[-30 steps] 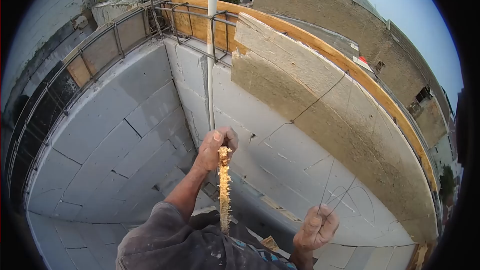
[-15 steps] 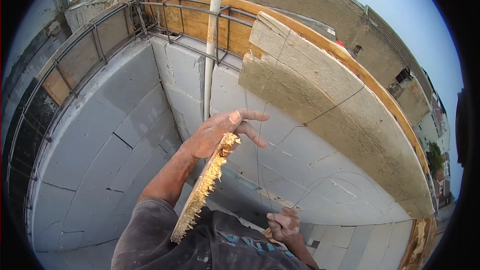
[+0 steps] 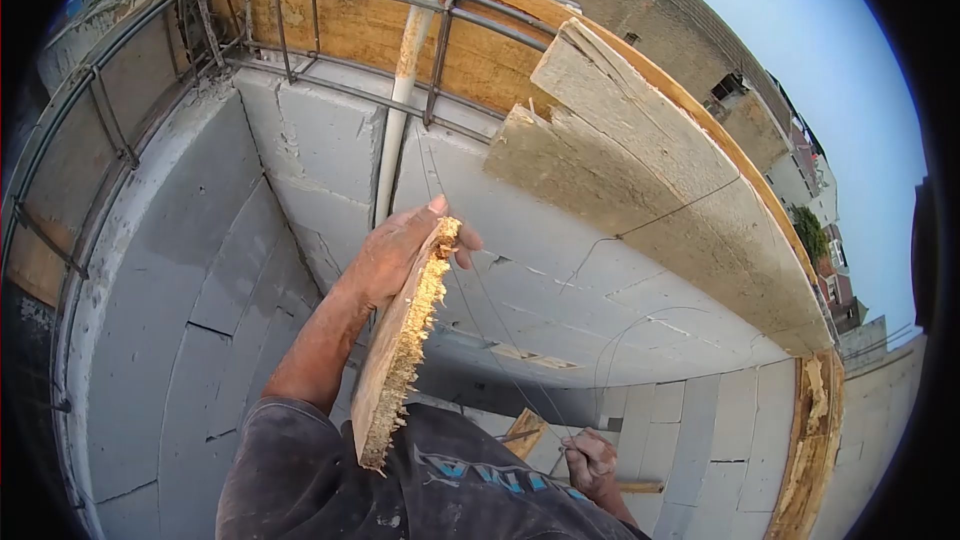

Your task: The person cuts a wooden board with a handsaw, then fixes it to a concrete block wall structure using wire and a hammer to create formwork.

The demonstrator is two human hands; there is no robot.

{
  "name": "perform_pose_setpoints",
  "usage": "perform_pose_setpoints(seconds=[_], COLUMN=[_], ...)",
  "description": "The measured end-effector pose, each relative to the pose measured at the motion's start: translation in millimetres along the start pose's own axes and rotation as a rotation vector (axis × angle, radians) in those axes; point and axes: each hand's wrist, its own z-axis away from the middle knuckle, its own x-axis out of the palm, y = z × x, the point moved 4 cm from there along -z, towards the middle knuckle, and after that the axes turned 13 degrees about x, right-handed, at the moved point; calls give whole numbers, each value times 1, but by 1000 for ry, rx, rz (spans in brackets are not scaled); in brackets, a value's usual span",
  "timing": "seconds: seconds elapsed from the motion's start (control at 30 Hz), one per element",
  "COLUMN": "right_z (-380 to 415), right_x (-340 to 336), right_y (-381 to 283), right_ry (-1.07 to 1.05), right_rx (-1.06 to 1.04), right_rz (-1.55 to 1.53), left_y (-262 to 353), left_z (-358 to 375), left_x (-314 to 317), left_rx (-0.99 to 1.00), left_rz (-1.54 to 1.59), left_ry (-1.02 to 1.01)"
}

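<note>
My left hand (image 3: pixel 395 250) is at the upper end of a wooden board (image 3: pixel 405 350) with a rough, splintered edge. Its fingers curl behind the board and their tips show on the far side. The board slants down in front of my dark shirt. Lower right, my right hand (image 3: pixel 590 460) is closed in a fist around a thin wire (image 3: pixel 515 380). This wire stretches up from the fist, past the left hand, toward the steel bars.
Rebar cages (image 3: pixel 370 35) run along the wall tops, beside a white pipe (image 3: pixel 400 105). A cement-stained plank (image 3: pixel 660 180), tied with wire, leans at the right. Grey block walls (image 3: pixel 190 290) surround me. A wooden piece (image 3: pixel 525 432) lies below, near the right hand.
My left hand's fingers, stretched out before, now curl around the board. The view has turned and shifted. My right hand remains closed low down, with the wire now drawn straighter.
</note>
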Motion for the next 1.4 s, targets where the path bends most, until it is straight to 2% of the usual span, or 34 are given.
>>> perform_pose_setpoints(seconds=[0.1,0.23,0.33,0.47,0.57,0.67,0.77,0.97,1.17,1.27,1.37,1.4], right_z=[12,34,43,41,41,36,34,35,24,18,1,-2], right_x=[-24,-27,-17,-2,1,3,1,-8,-7,-2,6,6], right_y=[-13,-6,4,1,4,1,2,8,-1,-5,-18,-20], right_ry=[184,244,326,303,272,321,304,358,358,371,380,400], right_rx=[83,121,116,161,200,193,217,251,259,302,262,278], right_rz=[-36,-228,-316,-353,-260,-273,-274,-261,-155,-162,-168,-198], left_y=[-15,-28,-28,-27,-17,-27,-36,-30,-43,-51,-49,-52], left_z=[-4,-12,-17,-24,-22,-28,-31,-28,-45,-69,-85,-91], left_x=[4,2,9,9,6,5,7,11,2,1,2,1], left_rx=[-17,-120,-87,-7,-60,-50,18,8,-2,55,15,97], left_rz=[41,179,294,276,159,244,407,399,558,858,1021,1041], left_ry=[-2,-177,-170,-209,-195,-165,-229,-214,-279,-427,-461,-466])
